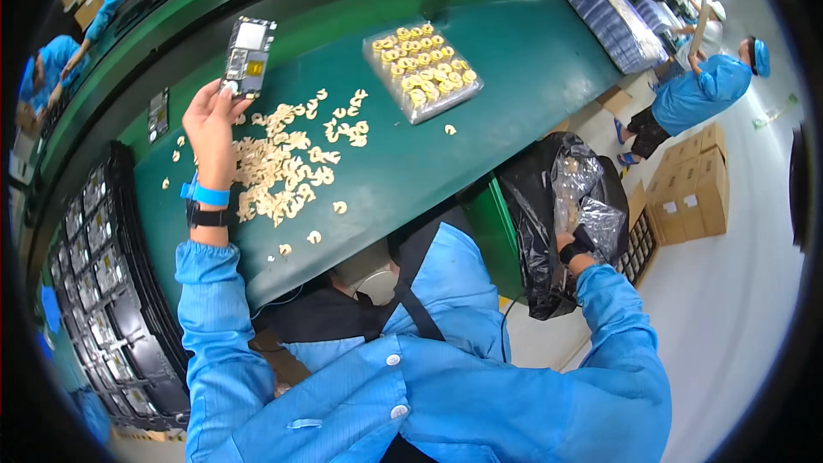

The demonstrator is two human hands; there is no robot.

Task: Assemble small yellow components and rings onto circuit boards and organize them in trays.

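My left hand (211, 124) is raised over the left part of the green work table (420, 163). Between its thumb and fingers it grips a circuit board (249, 58) with silver shields and a yellow patch, held upright. Below and beside it lies a loose heap of small cream-coloured ring-shaped pieces (279, 163). My right hand (566, 243) reaches down at my right side into a black plastic bag (533, 231) with crumpled clear plastic (591, 193) in it. The fingers of that hand are hidden by the bag.
A clear tray (424, 73) of yellow rings stands farther back on the table. Black trays (99, 291) with boards are stacked at the left; another board (159, 114) lies near them. Cardboard boxes (690, 184) and a co-worker in blue (703, 90) are at the right.
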